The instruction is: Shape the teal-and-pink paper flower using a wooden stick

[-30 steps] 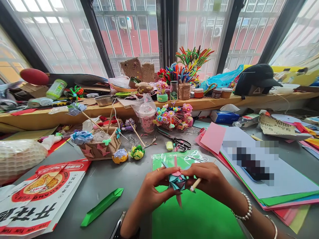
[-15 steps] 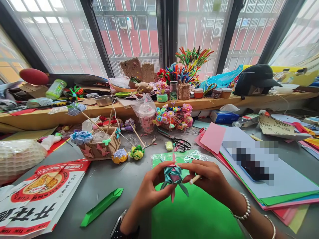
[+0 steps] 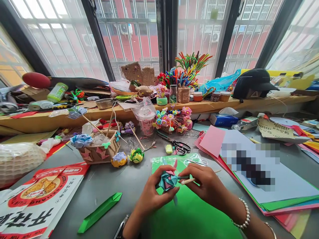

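Observation:
My left hand (image 3: pixel 154 192) is closed around a folded paper flower (image 3: pixel 167 181) with teal and pink petals, thumb below and fingers above. To its right, my right hand (image 3: pixel 208 182) has a thin wooden stick (image 3: pixel 188 181) between its fingers, the blunt end pointing at the flower. The fingertips of that hand also touch a teal petal sticking out on the flower's right side. Under both hands lies a green sheet (image 3: pixel 196 212) in a clear sleeve. A folded green paper strip (image 3: pixel 100 212) rests on the table to the left.
Black-handled scissors (image 3: pixel 181 148) lie beyond the hands, beside a small yellow block (image 3: pixel 168 149). Paper flowers and a cardboard basket (image 3: pixel 97 154) stand at left. Stacked coloured paper (image 3: pixel 279 186) is at right. A cup (image 3: pixel 146 122) stands near the cluttered ledge (image 3: pixel 119 113).
The flower has turned in my left hand and shifted slightly left. My right fingers have moved onto a teal petal at its right side, and the stick now lies flatter.

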